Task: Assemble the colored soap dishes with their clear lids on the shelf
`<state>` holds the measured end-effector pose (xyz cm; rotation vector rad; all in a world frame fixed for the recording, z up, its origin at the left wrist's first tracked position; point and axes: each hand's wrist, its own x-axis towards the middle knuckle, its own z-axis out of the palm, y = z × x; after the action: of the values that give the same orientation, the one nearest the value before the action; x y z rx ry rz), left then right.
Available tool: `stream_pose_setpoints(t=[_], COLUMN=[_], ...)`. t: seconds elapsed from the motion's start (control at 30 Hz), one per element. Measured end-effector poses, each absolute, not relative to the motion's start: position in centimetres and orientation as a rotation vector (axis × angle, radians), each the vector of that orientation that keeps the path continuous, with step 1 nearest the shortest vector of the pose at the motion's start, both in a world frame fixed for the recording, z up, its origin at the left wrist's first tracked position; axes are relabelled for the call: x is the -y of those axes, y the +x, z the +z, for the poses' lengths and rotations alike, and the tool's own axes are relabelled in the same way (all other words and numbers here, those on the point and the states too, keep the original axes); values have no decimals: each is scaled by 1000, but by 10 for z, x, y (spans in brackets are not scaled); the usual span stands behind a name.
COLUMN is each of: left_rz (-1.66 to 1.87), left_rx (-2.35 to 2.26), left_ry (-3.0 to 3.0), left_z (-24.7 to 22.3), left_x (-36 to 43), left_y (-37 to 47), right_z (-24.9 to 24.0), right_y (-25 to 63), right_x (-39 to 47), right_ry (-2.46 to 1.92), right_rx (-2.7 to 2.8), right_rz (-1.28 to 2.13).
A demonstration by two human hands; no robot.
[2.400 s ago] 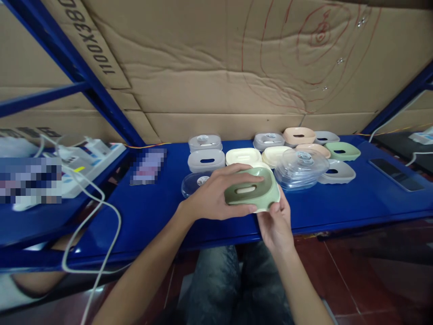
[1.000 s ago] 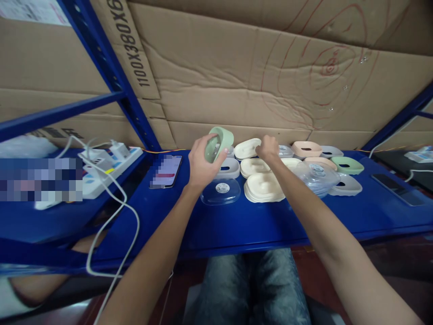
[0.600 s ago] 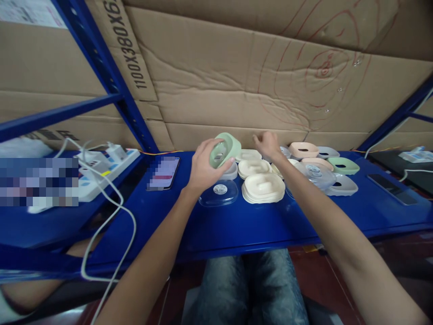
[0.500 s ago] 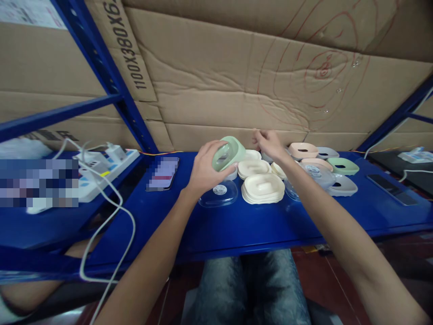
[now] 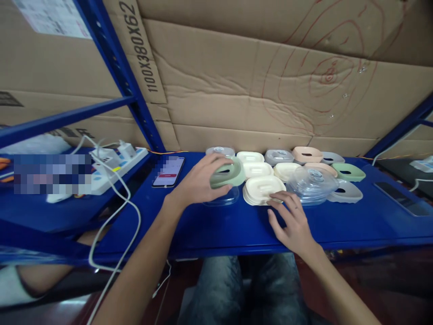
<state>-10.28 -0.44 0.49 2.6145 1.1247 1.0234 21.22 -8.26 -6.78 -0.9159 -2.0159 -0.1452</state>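
My left hand [image 5: 198, 183] is wrapped around a pale green oval plastic shell [image 5: 237, 171] with an opening in it, tilted above the tabletop. Below that shell lies a clear plastic lid [image 5: 226, 198], partly covered by the hand. At the near right edge of the front stack of cream oval plates [image 5: 260, 186], my right hand [image 5: 292, 221] has its fingers apart. Its fingertips overlap the stack's edge; whether they touch it I cannot tell. Further stacks of cream pieces [image 5: 257, 170] sit just behind. Right of them is a pile of clear lids [image 5: 311, 185].
Peach [image 5: 307, 154], grey [image 5: 347, 192] and green [image 5: 347, 171] shells stand to the right on the blue table [image 5: 216, 230]. A phone [image 5: 169, 171] lies at the left and a dark one [image 5: 401, 198] at the right. White cables [image 5: 130, 221] hang over the left edge.
My right hand has come back from the rear of the table to the front cream stack, and its fingers have spread. The green shell, still in my left hand, is lower and tilted differently.
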Motion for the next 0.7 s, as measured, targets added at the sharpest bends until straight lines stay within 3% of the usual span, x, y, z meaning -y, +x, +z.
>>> stream_pose_setpoints(t=[0.37,0.7], left_rz=[837,1051], left_rx=[-1156,-1291], left_ry=[2795,2615], left_z=[-22,-22], left_x=[23,13], left_y=[-114,-111], right_z=[-77,-81], right_y=[211,213], right_x=[76,76], right_ry=[-963,-971], right_rx=[1970,1977], right_rz=[-142,-142])
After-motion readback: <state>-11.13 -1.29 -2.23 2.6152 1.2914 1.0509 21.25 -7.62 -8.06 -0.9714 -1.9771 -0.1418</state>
